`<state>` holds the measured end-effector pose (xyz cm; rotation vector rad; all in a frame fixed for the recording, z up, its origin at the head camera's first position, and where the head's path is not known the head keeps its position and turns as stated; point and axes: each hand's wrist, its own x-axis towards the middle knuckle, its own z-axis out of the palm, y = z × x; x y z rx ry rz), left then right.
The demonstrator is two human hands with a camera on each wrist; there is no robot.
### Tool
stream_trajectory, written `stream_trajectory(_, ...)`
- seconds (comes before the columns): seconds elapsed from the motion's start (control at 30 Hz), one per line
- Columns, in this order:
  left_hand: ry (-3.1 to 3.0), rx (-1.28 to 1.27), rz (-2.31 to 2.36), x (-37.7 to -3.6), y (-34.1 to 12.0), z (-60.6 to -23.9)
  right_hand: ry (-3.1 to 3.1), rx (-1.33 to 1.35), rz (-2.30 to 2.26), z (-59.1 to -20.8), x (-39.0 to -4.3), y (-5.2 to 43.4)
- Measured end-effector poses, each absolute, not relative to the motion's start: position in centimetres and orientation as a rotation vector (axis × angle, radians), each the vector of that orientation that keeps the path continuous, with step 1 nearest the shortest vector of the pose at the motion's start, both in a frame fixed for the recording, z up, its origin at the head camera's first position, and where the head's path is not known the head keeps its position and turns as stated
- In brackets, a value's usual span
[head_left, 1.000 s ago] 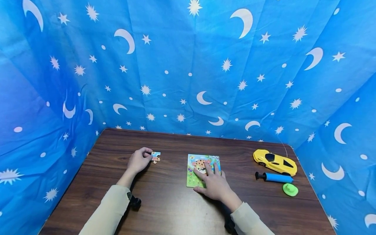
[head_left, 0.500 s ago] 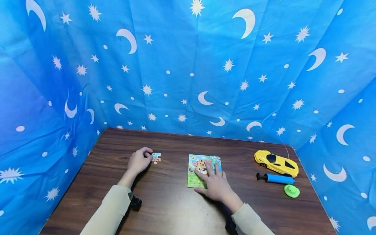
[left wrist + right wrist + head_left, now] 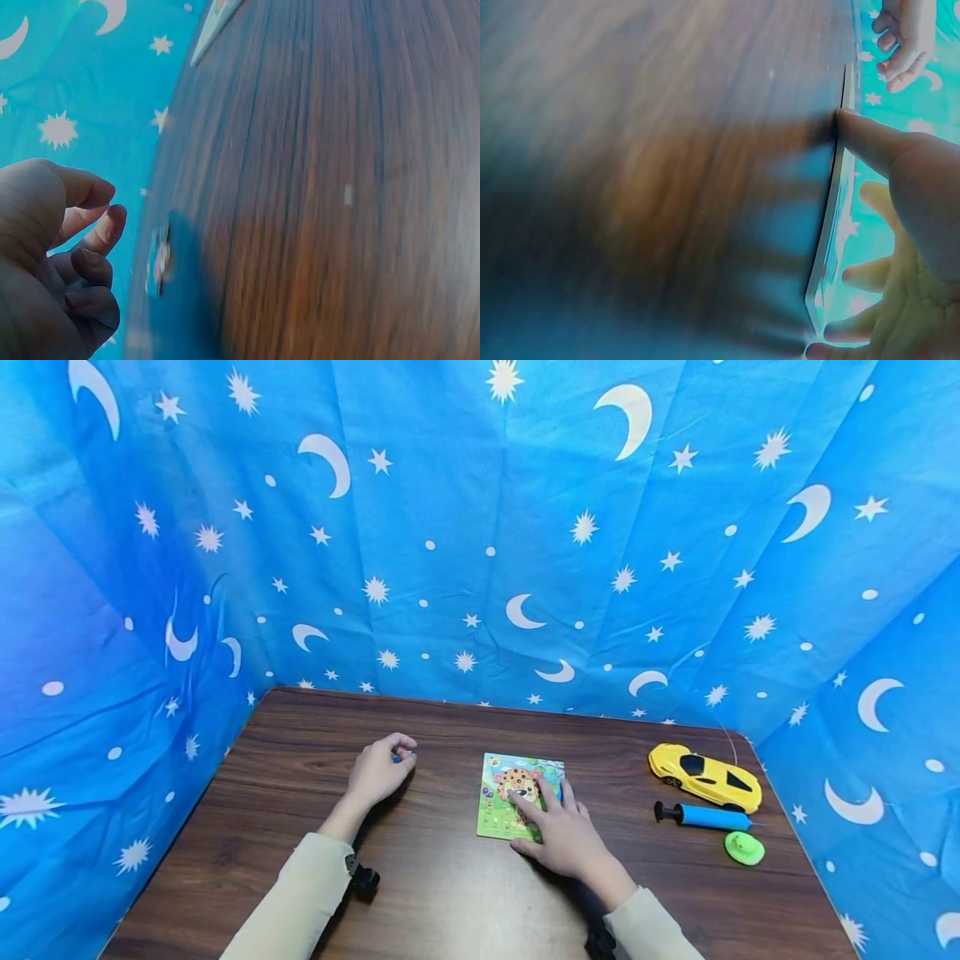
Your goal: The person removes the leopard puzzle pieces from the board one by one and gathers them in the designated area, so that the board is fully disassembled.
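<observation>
A small puzzle piece (image 3: pixel 395 758) shows only as a blue sliver between the curled fingertips of my left hand (image 3: pixel 390 764), left of centre on the wooden table (image 3: pixel 442 893). In the blurred left wrist view the puzzle piece (image 3: pixel 158 259) sits just beyond the curled fingers (image 3: pixel 105 225). My right hand (image 3: pixel 536 806) lies flat with spread fingers on the colourful puzzle board (image 3: pixel 491 818), which has a leopard picture. In the right wrist view the board's edge (image 3: pixel 831 217) is seen side-on, with the thumb (image 3: pixel 870 135) against it.
A yellow toy car (image 3: pixel 705 772), a blue hand pump (image 3: pixel 705 816) and a green round object (image 3: pixel 744 847) lie at the table's right side. Blue star-and-moon cloth (image 3: pixel 480 527) closes in the back and both sides.
My left hand has moved right and closed over the puzzle piece, which lay in plain view beside its fingertips before. My right hand shifted slightly right on the board.
</observation>
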<state>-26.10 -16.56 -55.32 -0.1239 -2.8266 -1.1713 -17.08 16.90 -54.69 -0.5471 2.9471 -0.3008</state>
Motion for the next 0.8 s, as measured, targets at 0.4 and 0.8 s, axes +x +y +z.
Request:
stream_trajectory(0.4,-2.83,-0.344,-1.209,-25.7,-11.1,-54.8,2.921,-0.546,-0.298,-54.7,-17.0,18.1)
stream_trajectory(0.8,-2.889,-0.432,-1.287,-25.6,-6.8,-55.6,2.931,-0.553,-0.266,-54.9,-17.0,18.0)
